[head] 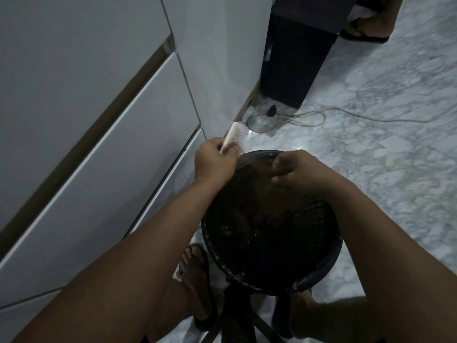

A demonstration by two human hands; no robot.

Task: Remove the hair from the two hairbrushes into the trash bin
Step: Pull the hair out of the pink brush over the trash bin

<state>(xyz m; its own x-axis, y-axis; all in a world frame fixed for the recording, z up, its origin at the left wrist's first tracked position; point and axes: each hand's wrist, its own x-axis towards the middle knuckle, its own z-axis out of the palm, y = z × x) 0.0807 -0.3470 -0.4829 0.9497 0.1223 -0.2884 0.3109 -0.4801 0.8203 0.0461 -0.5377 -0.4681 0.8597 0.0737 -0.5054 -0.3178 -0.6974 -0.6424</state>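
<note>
A: While we work over the trash bin (319,211), left hand (215,164) has its fingers wrapped shut round the handle of the white hairbrush (233,136). Brush head sticks up and away past the knuckles, bristles facing the right hand, at the far left edge of the bin's rim.

B: Why there?

A: We judge so anything pulled loose falls into the bin, not onto the marble floor (383,144). Bristle side faces the picking hand for the same reason.

B: Right hand?

A: Right hand (294,172) sits over the bin mouth, fingertips pinched together. Likely pinching hair, but too dark and blurred; we cannot tell whether any strand is between them.

B: Hair left on the brush?

A: Cannot tell at this size. Bristles read pale; no obvious clump.

B: Bin contents?

A: Black mesh-sided bin, interior dim. We see brownish dark masses below the fingers. Could be hair or other rubbish; we can't separate them.

B: Second hairbrush?

A: Not in view. We see only the one in the left fist.

B: Anything nearby?

A: White drawer fronts (99,144) just beyond the left knuckles; a loose cable (321,115) on the floor well past the brush tip.
</note>
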